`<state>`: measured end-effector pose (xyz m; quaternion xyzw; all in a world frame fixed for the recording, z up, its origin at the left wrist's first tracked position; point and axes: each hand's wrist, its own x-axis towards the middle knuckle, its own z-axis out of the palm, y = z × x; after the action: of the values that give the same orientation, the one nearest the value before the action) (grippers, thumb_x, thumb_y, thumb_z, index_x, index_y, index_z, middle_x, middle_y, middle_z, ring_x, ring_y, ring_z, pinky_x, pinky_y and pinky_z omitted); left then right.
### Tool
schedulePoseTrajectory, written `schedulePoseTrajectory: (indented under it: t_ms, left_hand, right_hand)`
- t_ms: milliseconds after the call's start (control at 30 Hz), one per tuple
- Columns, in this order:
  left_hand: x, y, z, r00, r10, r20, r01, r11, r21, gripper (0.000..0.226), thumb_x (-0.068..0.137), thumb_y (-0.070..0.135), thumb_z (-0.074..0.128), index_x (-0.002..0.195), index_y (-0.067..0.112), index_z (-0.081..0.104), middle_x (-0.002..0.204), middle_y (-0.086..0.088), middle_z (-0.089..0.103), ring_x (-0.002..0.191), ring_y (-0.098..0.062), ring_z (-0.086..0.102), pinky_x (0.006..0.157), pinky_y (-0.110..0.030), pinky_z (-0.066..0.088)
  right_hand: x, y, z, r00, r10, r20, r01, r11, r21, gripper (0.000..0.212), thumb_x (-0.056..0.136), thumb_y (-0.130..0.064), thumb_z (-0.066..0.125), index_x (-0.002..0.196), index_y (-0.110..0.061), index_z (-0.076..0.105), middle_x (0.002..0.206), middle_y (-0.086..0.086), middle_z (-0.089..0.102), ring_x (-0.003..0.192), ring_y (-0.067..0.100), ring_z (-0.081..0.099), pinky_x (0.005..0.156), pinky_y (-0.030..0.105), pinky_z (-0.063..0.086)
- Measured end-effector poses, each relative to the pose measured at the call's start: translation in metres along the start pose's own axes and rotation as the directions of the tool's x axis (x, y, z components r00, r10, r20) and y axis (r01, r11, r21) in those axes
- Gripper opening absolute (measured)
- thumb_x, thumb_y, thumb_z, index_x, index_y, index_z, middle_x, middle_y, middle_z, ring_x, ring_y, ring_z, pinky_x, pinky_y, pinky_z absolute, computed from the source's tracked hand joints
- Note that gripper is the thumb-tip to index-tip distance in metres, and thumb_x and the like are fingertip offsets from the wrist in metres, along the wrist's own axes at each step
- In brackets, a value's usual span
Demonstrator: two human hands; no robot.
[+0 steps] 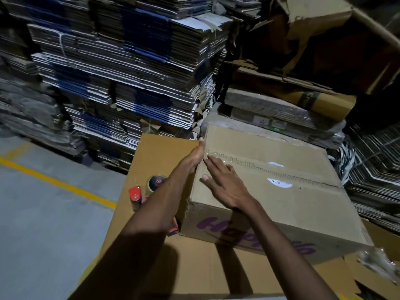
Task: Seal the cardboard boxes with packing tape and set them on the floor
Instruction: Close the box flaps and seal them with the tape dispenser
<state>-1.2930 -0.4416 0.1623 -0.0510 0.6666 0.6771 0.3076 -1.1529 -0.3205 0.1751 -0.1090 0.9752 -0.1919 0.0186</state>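
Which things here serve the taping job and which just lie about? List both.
Job: cardboard box, clear tape along its seam, tape dispenser, left hand, right hand.
Lying about: flattened carton stacks, yellow floor line, wrapped bundles.

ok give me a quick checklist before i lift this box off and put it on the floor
1. Top seam taped: ok, clear tape runs along the seam of the box.
2. Tape end pressed over the left edge: cannot tell, the left hand covers that edge.
3. Hands on the box: ok, the right hand lies flat on top and the left presses the side.
4. Tape gun out of the way: ok, it lies left of the box on the cardboard surface.
5. Floor free to the left: ok as far as visible.
6. Bottom seam sealed: cannot tell, hidden.
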Motion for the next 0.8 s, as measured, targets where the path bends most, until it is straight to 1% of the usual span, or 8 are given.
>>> schedulePoseTrajectory:
  t_ms: [100, 200, 300, 467, 567, 667, 733, 800]
  left_hand:
    - [0.014, 0.002, 0.003, 1.0, -0.013, 0.02, 0.016, 0.989, -0.146, 0.078, 0.107, 0.065, 0.013, 0.115, 0.015, 0.072, 0.113, -0.013, 0.075, 0.09, -0.027, 0.072, 0.072, -0.035, 0.057]
    - [0.029, -0.005, -0.002, 0.999, -0.041, 0.002, 0.04, 0.968, -0.248, 0.069, 0.109, 0.061, 0.021, 0.125, 0.015, 0.071, 0.107, -0.014, 0.077, 0.089, -0.03, 0.075, 0.077, -0.041, 0.059]
    - [0.039, -0.008, -0.007, 0.997, -0.076, -0.019, 0.069, 0.965, -0.255, 0.055, 0.11, 0.052, 0.034, 0.128, 0.015, 0.071, 0.108, -0.017, 0.077, 0.093, -0.034, 0.074, 0.083, -0.044, 0.06]
    - [0.064, 0.0, -0.011, 0.996, -0.068, -0.062, 0.053, 0.976, -0.211, 0.033, 0.106, 0.035, 0.05, 0.095, 0.015, 0.075, 0.096, -0.012, 0.076, 0.071, -0.025, 0.07, 0.067, -0.033, 0.057]
    - [0.077, 0.01, -0.009, 0.998, -0.044, -0.041, 0.035, 0.981, -0.191, 0.049, 0.108, 0.056, 0.041, 0.105, 0.018, 0.072, 0.093, -0.005, 0.074, 0.082, -0.023, 0.07, 0.071, -0.033, 0.055]
    - [0.083, 0.007, -0.011, 0.997, -0.04, -0.068, 0.031, 0.991, -0.132, 0.044, 0.109, 0.051, 0.039, 0.107, 0.017, 0.068, 0.099, -0.007, 0.072, 0.083, -0.022, 0.067, 0.071, -0.032, 0.054]
    - [0.092, -0.003, -0.015, 0.997, -0.019, -0.075, 0.015, 0.999, -0.044, 0.044, 0.109, 0.047, 0.04, 0.102, 0.018, 0.072, 0.112, -0.012, 0.074, 0.09, -0.026, 0.069, 0.081, -0.036, 0.056]
    - [0.101, -0.003, -0.017, 0.994, 0.072, -0.079, -0.073, 0.997, -0.009, 0.049, 0.108, 0.055, 0.035, 0.119, 0.022, 0.07, 0.128, -0.006, 0.067, 0.108, -0.024, 0.064, 0.095, -0.036, 0.05]
  right_hand:
    - [0.041, 0.013, -0.01, 0.996, 0.088, -0.024, -0.087, 0.995, 0.058, 0.069, 0.109, -0.06, 0.024, 0.167, -0.025, 0.016, 0.175, -0.003, 0.005, 0.161, 0.013, 0.001, 0.129, 0.043, 0.001]
    - [0.078, 0.027, -0.014, 0.991, 0.125, -0.056, -0.124, 0.992, 0.023, 0.068, 0.11, -0.057, 0.025, 0.167, -0.021, 0.019, 0.175, 0.001, 0.01, 0.16, 0.018, 0.007, 0.128, 0.047, 0.004]
    - [0.097, 0.033, -0.008, 0.989, 0.132, -0.068, -0.134, 0.99, -0.034, 0.07, 0.108, -0.06, 0.021, 0.167, -0.022, 0.015, 0.175, -0.001, 0.009, 0.16, 0.017, 0.007, 0.128, 0.048, 0.004]
    - [0.097, 0.035, 0.004, 0.986, 0.118, -0.121, -0.128, 0.989, -0.073, 0.07, 0.107, -0.062, 0.017, 0.167, -0.026, 0.013, 0.175, -0.003, 0.009, 0.16, 0.015, 0.006, 0.128, 0.047, 0.003]
    - [0.096, 0.035, 0.005, 0.985, 0.126, -0.114, -0.135, 0.988, -0.07, 0.068, 0.108, -0.062, 0.019, 0.167, -0.028, 0.012, 0.175, -0.005, 0.008, 0.16, 0.014, 0.005, 0.128, 0.045, 0.002]
    - [0.096, 0.032, 0.002, 0.984, 0.138, -0.115, -0.146, 0.987, -0.071, 0.067, 0.109, -0.06, 0.021, 0.167, -0.029, 0.011, 0.175, -0.005, 0.008, 0.16, 0.014, 0.005, 0.128, 0.045, 0.002]
    - [0.095, 0.029, 0.0, 0.983, 0.144, -0.111, -0.153, 0.986, -0.07, 0.066, 0.11, -0.059, 0.022, 0.167, -0.029, 0.011, 0.175, -0.006, 0.007, 0.16, 0.014, 0.004, 0.129, 0.045, 0.002]
    - [0.094, 0.028, 0.0, 0.982, 0.149, -0.111, -0.157, 0.985, -0.064, 0.066, 0.109, -0.059, 0.022, 0.167, -0.03, 0.011, 0.175, -0.007, 0.007, 0.16, 0.012, 0.003, 0.129, 0.045, 0.003]
